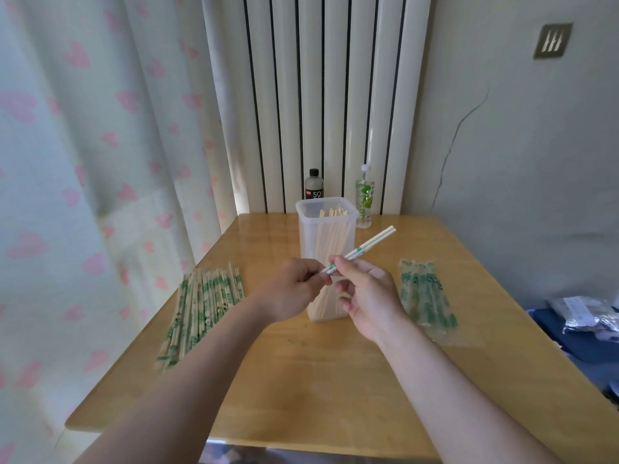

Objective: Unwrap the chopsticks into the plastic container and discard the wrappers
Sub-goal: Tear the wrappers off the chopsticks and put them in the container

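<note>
Gleaming wooden table [335,380] bearing the plastic container [306,236], radiator [335,95] and curtain [83,128] behind

My chopsticks [375,241] are pale wood, their wrapper [355,254] printed green. The worktop [335,380] is honey-yellow; the curtain [83,162] shows pink hearts on white.

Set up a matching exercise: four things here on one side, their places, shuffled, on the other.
Things
1. wrapped pile
2. loose wrappers
3. container
4. held pair

Places
A. pinched between left hand and right hand, above the table
B. right side of the table
C. middle of the table, in front of two bottles
D. left side of the table

Pairs: 1-D, 2-B, 3-C, 4-A
</note>
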